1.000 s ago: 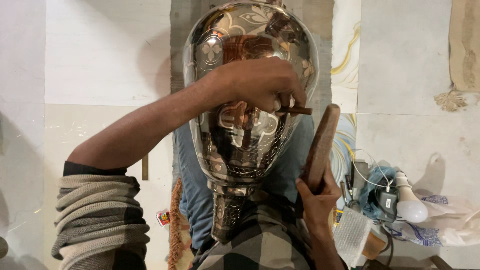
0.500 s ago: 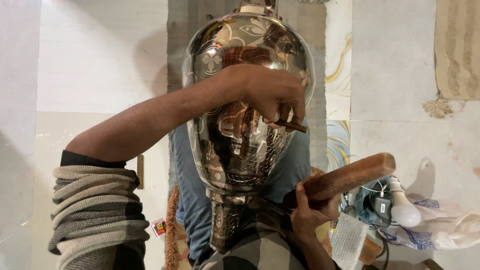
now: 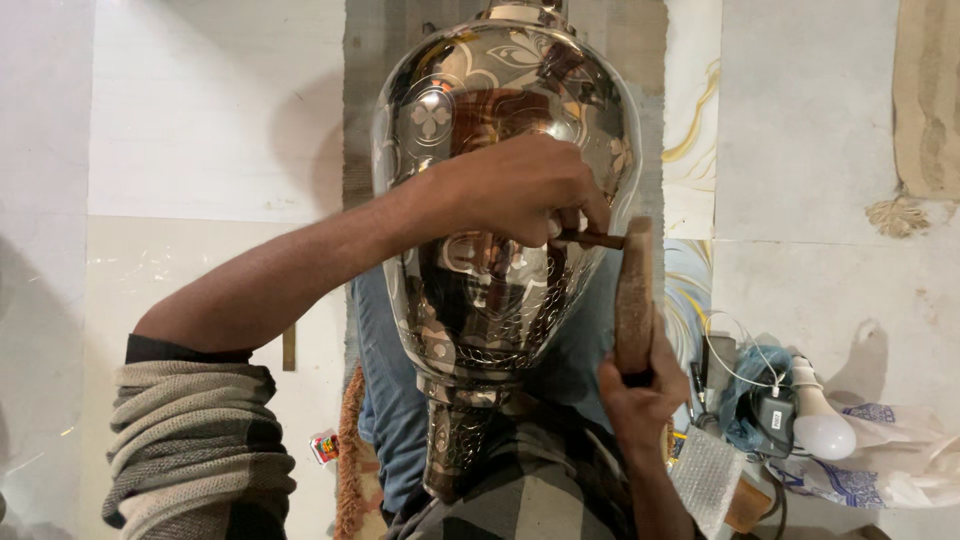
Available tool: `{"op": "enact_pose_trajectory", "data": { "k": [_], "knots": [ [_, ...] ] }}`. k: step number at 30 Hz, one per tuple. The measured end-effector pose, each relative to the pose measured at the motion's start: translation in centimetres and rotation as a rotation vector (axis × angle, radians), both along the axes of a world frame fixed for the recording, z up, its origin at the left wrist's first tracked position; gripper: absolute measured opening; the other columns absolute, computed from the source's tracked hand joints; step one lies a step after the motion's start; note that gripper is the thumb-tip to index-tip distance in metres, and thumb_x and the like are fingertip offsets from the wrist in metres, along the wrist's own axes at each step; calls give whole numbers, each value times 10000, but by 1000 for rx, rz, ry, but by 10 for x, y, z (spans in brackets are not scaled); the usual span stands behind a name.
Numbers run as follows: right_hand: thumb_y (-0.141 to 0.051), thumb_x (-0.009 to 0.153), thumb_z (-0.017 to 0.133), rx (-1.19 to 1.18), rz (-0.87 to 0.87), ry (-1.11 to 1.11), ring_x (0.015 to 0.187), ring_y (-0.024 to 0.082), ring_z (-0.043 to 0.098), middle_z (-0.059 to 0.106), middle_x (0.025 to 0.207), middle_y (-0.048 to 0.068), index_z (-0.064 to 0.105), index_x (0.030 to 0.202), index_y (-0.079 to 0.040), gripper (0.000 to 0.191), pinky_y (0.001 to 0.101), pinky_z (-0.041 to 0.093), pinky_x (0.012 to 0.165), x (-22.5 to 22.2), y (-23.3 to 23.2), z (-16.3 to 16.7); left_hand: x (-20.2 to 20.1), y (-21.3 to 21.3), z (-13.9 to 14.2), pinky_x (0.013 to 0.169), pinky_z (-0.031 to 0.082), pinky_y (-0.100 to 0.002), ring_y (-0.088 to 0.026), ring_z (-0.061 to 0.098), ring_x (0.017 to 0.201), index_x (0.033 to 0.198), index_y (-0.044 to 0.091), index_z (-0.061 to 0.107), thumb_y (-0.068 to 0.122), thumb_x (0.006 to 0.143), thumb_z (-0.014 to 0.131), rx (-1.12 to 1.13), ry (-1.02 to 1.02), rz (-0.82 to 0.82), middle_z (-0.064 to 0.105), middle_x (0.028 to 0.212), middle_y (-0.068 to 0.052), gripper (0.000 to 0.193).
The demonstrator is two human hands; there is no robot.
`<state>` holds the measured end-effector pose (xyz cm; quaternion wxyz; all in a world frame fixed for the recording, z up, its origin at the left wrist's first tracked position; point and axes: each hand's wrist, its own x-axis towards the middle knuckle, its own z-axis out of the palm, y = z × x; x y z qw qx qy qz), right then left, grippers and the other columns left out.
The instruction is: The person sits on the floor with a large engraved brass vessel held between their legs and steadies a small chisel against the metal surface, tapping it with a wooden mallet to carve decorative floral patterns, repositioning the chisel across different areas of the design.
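Note:
A large shiny metal vase [image 3: 470,300] with engraved flower patterns lies across my lap, its neck toward me. My left hand [image 3: 520,190] rests on the vase's side and pinches a short brown chisel [image 3: 592,239] against the metal. My right hand [image 3: 635,400] grips the lower end of a wooden mallet [image 3: 634,300], held upright. The mallet's upper part touches the outer end of the chisel.
To the right on the floor lie a white light bulb [image 3: 822,425], a small black charger with white cable [image 3: 770,415], a blue plastic bag [image 3: 745,385] and bubble wrap [image 3: 705,475]. A tasselled rug edge [image 3: 925,110] is at the far right. Pale floor tiles surround me.
The mallet swung from upright out to a slanted, drawn-back position, then back upright against the chisel's end. My left hand and the chisel stayed on the vase.

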<state>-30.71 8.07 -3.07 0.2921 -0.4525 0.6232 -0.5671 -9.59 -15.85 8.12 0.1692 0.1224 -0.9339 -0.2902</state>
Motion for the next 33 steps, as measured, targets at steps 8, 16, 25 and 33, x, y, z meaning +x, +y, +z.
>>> {"op": "enact_pose_trajectory", "data": {
  "k": [8, 16, 25, 33],
  "knots": [
    [40, 862, 691, 12, 277, 33, 863, 135, 688, 719, 998, 82, 654, 1285, 73, 426, 290, 581, 890, -51, -72, 50, 15, 37, -5, 651, 596, -356, -212, 778, 757, 1187, 155, 758, -78, 703, 645, 143, 58, 462, 803, 909, -74, 549],
    [55, 765, 679, 94, 687, 586, 698, 86, 578, 686, 910, 65, 627, 1456, -59, 702, 265, 461, 644, -65, -164, 146, 22, 82, -20, 719, 626, -332, -238, 800, 834, 1217, 2, 696, -46, 730, 663, 147, 353, 889, 767, 979, -180, 490],
    [28, 750, 674, -30, 796, 753, 753, 99, 544, 689, 1008, 77, 580, 1498, -111, 768, 265, 434, 630, -30, -187, 200, 11, 96, -38, 714, 609, -276, -192, 806, 798, 1202, 22, 720, -52, 889, 606, 222, 581, 1114, 800, 948, -126, 342],
    [49, 788, 676, -50, 497, 555, 932, 90, 641, 708, 1122, 92, 617, 1477, -22, 696, 252, 521, 825, -42, -110, 121, 30, 56, -31, 803, 663, -292, -203, 799, 907, 1209, 58, 727, -108, 735, 660, 101, 299, 609, 789, 1076, -93, 507]
  ]
}}
